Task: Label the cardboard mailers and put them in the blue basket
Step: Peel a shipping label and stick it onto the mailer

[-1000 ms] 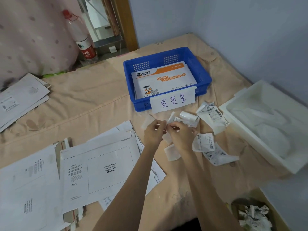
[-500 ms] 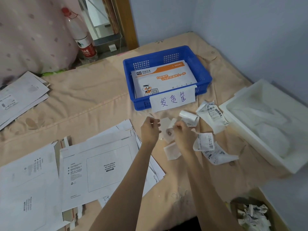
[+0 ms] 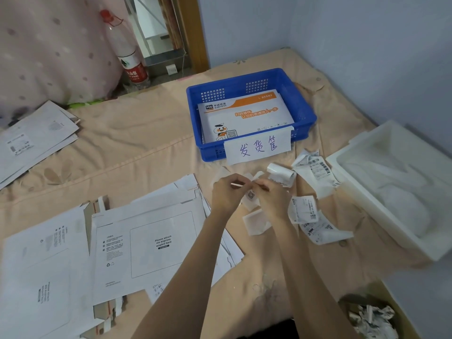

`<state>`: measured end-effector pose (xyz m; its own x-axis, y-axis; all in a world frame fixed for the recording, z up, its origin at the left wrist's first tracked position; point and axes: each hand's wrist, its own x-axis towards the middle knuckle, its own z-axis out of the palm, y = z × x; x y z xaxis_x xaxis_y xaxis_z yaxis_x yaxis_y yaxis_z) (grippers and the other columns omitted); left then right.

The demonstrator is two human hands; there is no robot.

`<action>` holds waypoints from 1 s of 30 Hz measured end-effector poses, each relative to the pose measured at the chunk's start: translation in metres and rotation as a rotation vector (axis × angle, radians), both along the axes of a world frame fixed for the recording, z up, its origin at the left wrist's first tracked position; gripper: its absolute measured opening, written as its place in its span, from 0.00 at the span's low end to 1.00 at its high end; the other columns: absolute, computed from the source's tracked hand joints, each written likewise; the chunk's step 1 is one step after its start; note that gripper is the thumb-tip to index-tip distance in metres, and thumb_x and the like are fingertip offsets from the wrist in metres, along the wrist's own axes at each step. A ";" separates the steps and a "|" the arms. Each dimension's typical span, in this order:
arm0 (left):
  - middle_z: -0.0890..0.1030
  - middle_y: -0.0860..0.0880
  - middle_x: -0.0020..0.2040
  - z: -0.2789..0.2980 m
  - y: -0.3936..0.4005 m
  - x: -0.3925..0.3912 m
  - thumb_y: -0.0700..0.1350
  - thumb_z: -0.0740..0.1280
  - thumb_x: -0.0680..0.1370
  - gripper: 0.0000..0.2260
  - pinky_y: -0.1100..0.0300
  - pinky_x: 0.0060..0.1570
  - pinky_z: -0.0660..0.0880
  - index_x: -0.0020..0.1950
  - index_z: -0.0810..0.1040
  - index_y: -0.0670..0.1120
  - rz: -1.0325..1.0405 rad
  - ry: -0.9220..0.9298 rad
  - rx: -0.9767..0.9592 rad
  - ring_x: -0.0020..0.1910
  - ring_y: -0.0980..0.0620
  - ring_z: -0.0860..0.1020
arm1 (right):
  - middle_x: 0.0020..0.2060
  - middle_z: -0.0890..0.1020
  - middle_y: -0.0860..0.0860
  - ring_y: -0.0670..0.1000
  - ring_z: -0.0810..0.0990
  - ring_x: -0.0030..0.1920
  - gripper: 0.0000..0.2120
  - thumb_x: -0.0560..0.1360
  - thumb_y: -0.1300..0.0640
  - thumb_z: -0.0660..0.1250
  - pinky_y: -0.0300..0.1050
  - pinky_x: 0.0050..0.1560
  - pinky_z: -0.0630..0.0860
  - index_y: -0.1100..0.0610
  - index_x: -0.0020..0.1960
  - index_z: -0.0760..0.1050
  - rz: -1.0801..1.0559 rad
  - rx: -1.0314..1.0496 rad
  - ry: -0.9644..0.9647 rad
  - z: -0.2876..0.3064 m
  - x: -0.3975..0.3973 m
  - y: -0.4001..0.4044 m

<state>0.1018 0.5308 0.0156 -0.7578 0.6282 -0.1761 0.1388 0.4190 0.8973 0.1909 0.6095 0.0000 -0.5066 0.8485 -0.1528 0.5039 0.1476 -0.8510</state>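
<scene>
Peach quilted fabric (image 3: 127, 152) covers the work surface, on which one blue basket (image 3: 304, 111) of perforated plastic stands at centre rear; it holds at least one orange-and-white mailer (image 3: 247, 113), and a white paper sign (image 3: 259, 146) with handwritten characters hangs on its near wall. Flat white cardboard mailers (image 3: 146, 243) lie in an overlapping spread at near left, the exact count unclear, the topmost printed with a rectangular waybill box; a second small stack (image 3: 31, 140) lies at far left. Both hands meet just in front of the basket: the left hand (image 3: 226, 194) and right hand (image 3: 270, 198) have fingers curled, fingertips pinching a small white label (image 3: 250, 195) between them. About five curled, barcode-printed label strips (image 3: 315, 172) lie scattered beside the right hand, together with one short paper roll (image 3: 281, 171) and one blank backing sheet (image 3: 256, 220). One white rectangular foam tray (image 3: 367, 192) sits at right. One clear plastic bottle (image 3: 127, 52) with a red cap stands at the rear, and one bin of crumpled paper (image 3: 371, 319) sits at lower right.
</scene>
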 end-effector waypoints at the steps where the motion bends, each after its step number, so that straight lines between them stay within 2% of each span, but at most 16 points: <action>1: 0.82 0.58 0.37 0.000 -0.001 0.000 0.45 0.73 0.72 0.00 0.59 0.45 0.79 0.41 0.83 0.49 -0.030 0.042 -0.007 0.35 0.63 0.80 | 0.41 0.85 0.45 0.47 0.81 0.48 0.06 0.75 0.53 0.67 0.56 0.62 0.69 0.49 0.46 0.83 -0.002 -0.009 0.009 0.001 0.001 0.000; 3: 0.82 0.58 0.37 0.003 -0.002 0.000 0.44 0.74 0.72 0.01 0.61 0.46 0.79 0.42 0.84 0.48 -0.057 0.112 -0.015 0.36 0.64 0.80 | 0.42 0.85 0.46 0.47 0.81 0.49 0.06 0.75 0.52 0.67 0.55 0.62 0.68 0.49 0.46 0.83 -0.009 -0.019 0.011 0.003 0.002 0.001; 5: 0.82 0.56 0.37 0.004 -0.001 -0.001 0.41 0.73 0.72 0.01 0.59 0.46 0.79 0.42 0.84 0.47 -0.037 0.137 -0.026 0.37 0.60 0.81 | 0.41 0.85 0.44 0.46 0.81 0.48 0.05 0.74 0.51 0.68 0.56 0.63 0.67 0.48 0.45 0.83 -0.010 -0.038 0.011 0.005 0.001 0.001; 8: 0.83 0.54 0.36 0.003 0.000 -0.004 0.40 0.72 0.71 0.08 0.52 0.46 0.80 0.37 0.82 0.52 0.019 0.072 -0.047 0.37 0.55 0.82 | 0.35 0.82 0.39 0.44 0.80 0.46 0.07 0.73 0.50 0.69 0.57 0.63 0.68 0.41 0.37 0.79 0.010 -0.068 0.051 0.005 0.000 0.001; 10: 0.84 0.51 0.36 0.002 0.001 -0.005 0.40 0.72 0.72 0.09 0.51 0.45 0.81 0.35 0.81 0.54 0.068 -0.001 -0.039 0.39 0.50 0.83 | 0.34 0.81 0.38 0.44 0.80 0.46 0.08 0.73 0.52 0.68 0.56 0.63 0.68 0.42 0.37 0.78 0.018 -0.063 0.036 0.006 -0.001 0.000; 13: 0.84 0.44 0.40 0.005 0.001 -0.003 0.37 0.69 0.74 0.05 0.56 0.41 0.81 0.39 0.82 0.44 0.207 -0.254 0.041 0.41 0.45 0.83 | 0.37 0.80 0.41 0.46 0.79 0.47 0.04 0.74 0.55 0.68 0.48 0.61 0.69 0.50 0.44 0.81 0.045 -0.089 0.024 0.009 -0.004 -0.001; 16: 0.82 0.42 0.41 0.008 -0.003 0.000 0.33 0.66 0.75 0.05 0.61 0.38 0.80 0.42 0.80 0.38 0.349 -0.569 0.136 0.38 0.46 0.82 | 0.37 0.80 0.43 0.48 0.77 0.47 0.03 0.73 0.60 0.68 0.38 0.50 0.69 0.54 0.44 0.81 0.050 -0.231 0.111 0.010 -0.005 -0.003; 20: 0.82 0.39 0.46 0.002 -0.006 0.000 0.32 0.66 0.74 0.05 0.62 0.40 0.81 0.48 0.80 0.35 0.435 -0.725 0.178 0.38 0.46 0.82 | 0.38 0.80 0.47 0.49 0.77 0.47 0.05 0.75 0.62 0.66 0.38 0.47 0.68 0.55 0.42 0.79 0.042 -0.298 0.117 0.010 -0.004 -0.006; 22: 0.82 0.40 0.46 -0.002 -0.007 0.002 0.33 0.65 0.75 0.04 0.61 0.40 0.81 0.45 0.79 0.38 0.414 -0.697 0.179 0.38 0.46 0.82 | 0.38 0.80 0.46 0.49 0.77 0.48 0.06 0.75 0.62 0.65 0.40 0.48 0.70 0.55 0.42 0.78 0.037 -0.299 0.090 0.008 -0.004 -0.006; 24: 0.80 0.42 0.43 -0.004 -0.007 0.005 0.34 0.65 0.76 0.05 0.61 0.39 0.80 0.41 0.76 0.41 0.350 -0.560 0.151 0.38 0.47 0.81 | 0.40 0.83 0.47 0.50 0.80 0.49 0.07 0.75 0.58 0.63 0.46 0.55 0.73 0.54 0.41 0.79 -0.014 -0.311 0.113 0.007 -0.004 -0.008; 26: 0.79 0.43 0.43 -0.005 -0.007 0.004 0.34 0.65 0.76 0.07 0.60 0.37 0.79 0.39 0.75 0.43 0.300 -0.411 0.119 0.38 0.46 0.81 | 0.43 0.84 0.47 0.48 0.80 0.49 0.14 0.73 0.47 0.58 0.50 0.59 0.72 0.52 0.47 0.80 -0.007 -0.255 0.066 0.008 -0.008 -0.007; 27: 0.79 0.43 0.42 -0.005 -0.007 0.004 0.35 0.65 0.75 0.07 0.60 0.37 0.79 0.39 0.75 0.43 0.287 -0.358 0.105 0.39 0.45 0.81 | 0.43 0.83 0.46 0.46 0.79 0.48 0.18 0.73 0.42 0.57 0.49 0.59 0.70 0.51 0.49 0.79 0.042 -0.178 -0.022 0.010 -0.010 -0.007; 28: 0.80 0.42 0.42 -0.005 -0.007 0.003 0.35 0.65 0.75 0.07 0.60 0.36 0.79 0.38 0.75 0.44 0.278 -0.318 0.095 0.41 0.43 0.81 | 0.42 0.81 0.44 0.45 0.77 0.47 0.18 0.73 0.40 0.58 0.47 0.59 0.69 0.50 0.50 0.79 0.080 -0.093 -0.103 0.010 -0.012 -0.007; 30: 0.81 0.40 0.42 -0.005 -0.007 0.002 0.36 0.65 0.75 0.07 0.58 0.37 0.80 0.37 0.75 0.44 0.264 -0.282 0.084 0.45 0.40 0.82 | 0.39 0.79 0.41 0.42 0.75 0.44 0.11 0.74 0.44 0.66 0.44 0.57 0.68 0.50 0.49 0.79 0.097 0.001 -0.150 0.009 -0.015 -0.007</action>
